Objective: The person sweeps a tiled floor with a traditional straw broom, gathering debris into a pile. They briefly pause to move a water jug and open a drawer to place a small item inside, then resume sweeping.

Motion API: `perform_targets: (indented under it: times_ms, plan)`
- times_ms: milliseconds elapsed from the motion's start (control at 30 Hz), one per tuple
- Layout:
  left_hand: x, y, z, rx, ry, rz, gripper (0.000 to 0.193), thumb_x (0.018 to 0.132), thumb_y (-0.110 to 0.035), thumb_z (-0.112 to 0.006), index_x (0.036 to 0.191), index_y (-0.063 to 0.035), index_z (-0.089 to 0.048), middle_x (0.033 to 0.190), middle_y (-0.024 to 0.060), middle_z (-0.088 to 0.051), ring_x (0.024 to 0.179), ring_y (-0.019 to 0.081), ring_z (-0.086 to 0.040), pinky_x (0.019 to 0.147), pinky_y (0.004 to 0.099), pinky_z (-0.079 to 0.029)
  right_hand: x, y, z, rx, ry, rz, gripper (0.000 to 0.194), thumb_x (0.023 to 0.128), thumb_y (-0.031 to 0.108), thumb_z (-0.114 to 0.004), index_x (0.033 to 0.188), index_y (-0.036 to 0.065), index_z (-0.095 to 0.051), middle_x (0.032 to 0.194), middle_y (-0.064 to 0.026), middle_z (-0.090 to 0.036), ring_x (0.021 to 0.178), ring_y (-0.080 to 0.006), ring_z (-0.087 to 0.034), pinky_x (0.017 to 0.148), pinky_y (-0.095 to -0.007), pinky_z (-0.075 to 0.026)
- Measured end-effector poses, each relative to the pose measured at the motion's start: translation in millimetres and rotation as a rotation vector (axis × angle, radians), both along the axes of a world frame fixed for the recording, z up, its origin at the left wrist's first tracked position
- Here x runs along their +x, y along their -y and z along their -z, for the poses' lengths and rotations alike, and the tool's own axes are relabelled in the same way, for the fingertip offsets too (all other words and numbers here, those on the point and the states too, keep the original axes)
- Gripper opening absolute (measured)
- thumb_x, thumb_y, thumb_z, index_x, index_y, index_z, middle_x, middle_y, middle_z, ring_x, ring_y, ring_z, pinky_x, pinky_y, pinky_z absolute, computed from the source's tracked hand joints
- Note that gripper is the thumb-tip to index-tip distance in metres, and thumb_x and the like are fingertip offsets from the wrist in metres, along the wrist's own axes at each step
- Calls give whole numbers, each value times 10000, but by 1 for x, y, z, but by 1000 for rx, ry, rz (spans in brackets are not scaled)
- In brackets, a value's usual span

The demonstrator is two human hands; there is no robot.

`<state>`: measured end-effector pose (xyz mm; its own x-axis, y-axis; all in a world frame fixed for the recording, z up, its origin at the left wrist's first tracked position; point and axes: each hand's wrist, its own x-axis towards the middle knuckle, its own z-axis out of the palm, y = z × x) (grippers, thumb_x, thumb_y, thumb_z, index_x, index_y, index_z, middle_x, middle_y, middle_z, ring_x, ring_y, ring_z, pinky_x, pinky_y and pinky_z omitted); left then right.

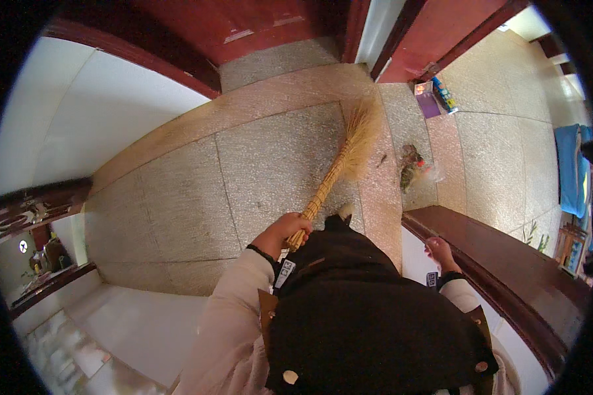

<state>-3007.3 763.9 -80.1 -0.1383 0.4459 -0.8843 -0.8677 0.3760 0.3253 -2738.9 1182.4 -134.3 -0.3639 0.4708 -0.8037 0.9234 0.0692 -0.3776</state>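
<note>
My left hand grips the bound handle of a straw broom. The broom slants up and to the right, and its splayed bristles lie over the terrazzo floor, slightly blurred. To the right of the bristles sits a small heap of litter with brown bits, something red and clear plastic. A small dark scrap lies between the broom and the heap. My right hand hangs beside a dark red wooden ledge, loosely curled; nothing shows in it, and its fingers are not clear.
The red-brown ledge tops a low white wall on my right. Ahead are a red door and another red door panel. A blue tube-shaped package and a purple card lie by it. Blue fabric is at far right.
</note>
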Motion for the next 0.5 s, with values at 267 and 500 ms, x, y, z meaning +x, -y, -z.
perform_targets:
  times_ms: [267,500]
  plan:
    - [-67,58,-26,-521,-438,48,321,611,-91,-628,856,80,-509,687,142,-573,529,239,-579,433,384,-461,-61,9,-10,-129,-108,-54,237,820,223,-551,881,-2,-588,682,-47,-593,572,-124,-558,525,-255,-446]
    - [-213,81,67,-332,-297,-316,113,655,-43,-527,689,64,-536,601,155,-516,461,276,-528,368,413,-399,-59,21,-7,25,56,-158,248,778,247,-559,710,13,-601,654,-66,-606,589,-149,-604,520,-294,-476]
